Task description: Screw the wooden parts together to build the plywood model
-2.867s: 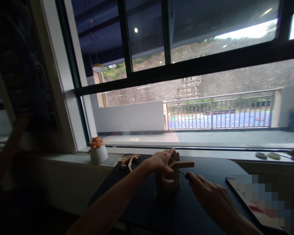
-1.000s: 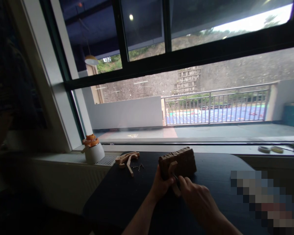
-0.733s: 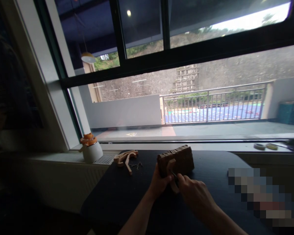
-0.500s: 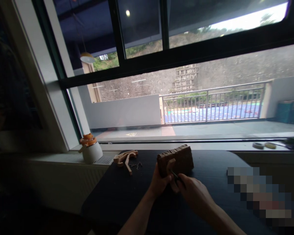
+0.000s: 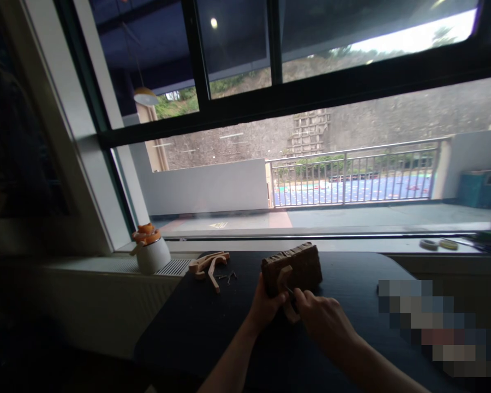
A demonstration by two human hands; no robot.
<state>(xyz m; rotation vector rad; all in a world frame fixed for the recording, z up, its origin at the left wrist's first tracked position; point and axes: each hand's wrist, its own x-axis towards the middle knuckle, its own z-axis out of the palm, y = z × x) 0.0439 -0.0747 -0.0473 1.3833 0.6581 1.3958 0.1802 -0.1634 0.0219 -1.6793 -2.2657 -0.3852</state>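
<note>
A dark brown wooden box (image 5: 306,267) with a ridged top edge stands tilted on the table. My left hand (image 5: 265,305) is closed around its lower left side, the thumb pressing a curved wooden leg (image 5: 285,275) against the front face. In my closed right hand (image 5: 323,316) is a screwdriver (image 5: 290,291), its thin shaft pointing at the leg's middle; most of its handle is hidden by the fingers. To the left lie more curved wooden pieces (image 5: 215,273) and several loose screws (image 5: 230,277).
The dark table (image 5: 196,333) has rounded corners and meets the window sill. A white jug with an orange lid (image 5: 153,255) stands on the sill at left. Tape rolls (image 5: 429,245) lie on the right sill. A pixelated patch covers something at the table's right.
My right hand has turned slightly about the screwdriver, its knuckles now higher and less of the tool showing. My left hand, the box and the leg stay nearly in place.
</note>
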